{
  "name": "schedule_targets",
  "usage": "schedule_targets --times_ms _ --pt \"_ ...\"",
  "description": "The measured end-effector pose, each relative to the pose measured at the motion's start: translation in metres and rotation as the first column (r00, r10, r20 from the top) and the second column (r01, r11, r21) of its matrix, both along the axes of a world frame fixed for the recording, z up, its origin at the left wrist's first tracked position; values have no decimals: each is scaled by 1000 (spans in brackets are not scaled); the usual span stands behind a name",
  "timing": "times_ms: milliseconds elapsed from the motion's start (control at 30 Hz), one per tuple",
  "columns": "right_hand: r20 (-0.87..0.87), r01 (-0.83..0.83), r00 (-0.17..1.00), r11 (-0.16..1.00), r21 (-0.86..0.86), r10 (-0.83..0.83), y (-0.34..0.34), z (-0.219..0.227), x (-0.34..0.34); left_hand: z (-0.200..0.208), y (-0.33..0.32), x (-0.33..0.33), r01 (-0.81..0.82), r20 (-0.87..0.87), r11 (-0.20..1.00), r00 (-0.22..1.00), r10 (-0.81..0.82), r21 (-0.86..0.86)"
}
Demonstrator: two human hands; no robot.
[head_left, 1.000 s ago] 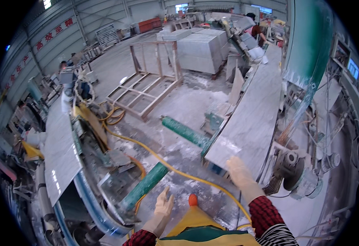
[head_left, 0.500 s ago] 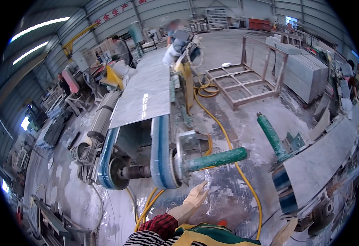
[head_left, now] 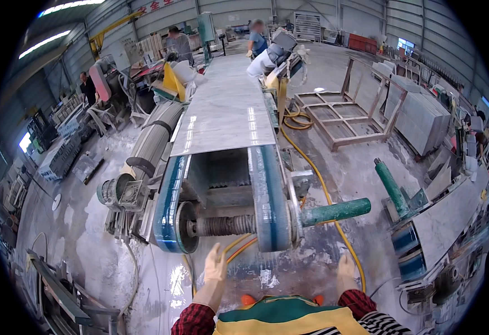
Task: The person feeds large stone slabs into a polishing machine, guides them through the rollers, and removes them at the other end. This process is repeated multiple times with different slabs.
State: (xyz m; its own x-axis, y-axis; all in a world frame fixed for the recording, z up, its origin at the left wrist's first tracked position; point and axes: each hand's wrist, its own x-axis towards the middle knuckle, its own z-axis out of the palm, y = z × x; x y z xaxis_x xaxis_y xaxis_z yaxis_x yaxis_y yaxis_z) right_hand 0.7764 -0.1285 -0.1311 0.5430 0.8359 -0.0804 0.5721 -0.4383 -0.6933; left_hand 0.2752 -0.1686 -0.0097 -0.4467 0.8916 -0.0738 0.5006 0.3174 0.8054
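Marble-patterned slab is carried at 12 o'clock from the wearer on two blue conveyor belts, its long axis laid from 6 to 12, its short near edge turned toward 6. Two green cylinders are seen toward 1 o'clock, one second slab toward 2. Both hands are held apart, nothing gripped: left hand near the belts, right hand beside one yellow hose.

Slab hides part of the belts (worker's head blurred)
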Motion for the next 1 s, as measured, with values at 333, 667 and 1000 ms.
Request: schedule_targets --times_ms 333,667,1000 --pt "521 -717 672 638 281 526 113 129 -237 -34 -34 -123 -350 196 902 932 306 254" --pt "619 -803 555 553 222 556 274 119 -286 -12 -17 -168 -184 -250 913 925 286 364" --pt "564 -771 565 628 102 602 361 107 -321 30 40 -192 -106 -466 941 847 254 321"
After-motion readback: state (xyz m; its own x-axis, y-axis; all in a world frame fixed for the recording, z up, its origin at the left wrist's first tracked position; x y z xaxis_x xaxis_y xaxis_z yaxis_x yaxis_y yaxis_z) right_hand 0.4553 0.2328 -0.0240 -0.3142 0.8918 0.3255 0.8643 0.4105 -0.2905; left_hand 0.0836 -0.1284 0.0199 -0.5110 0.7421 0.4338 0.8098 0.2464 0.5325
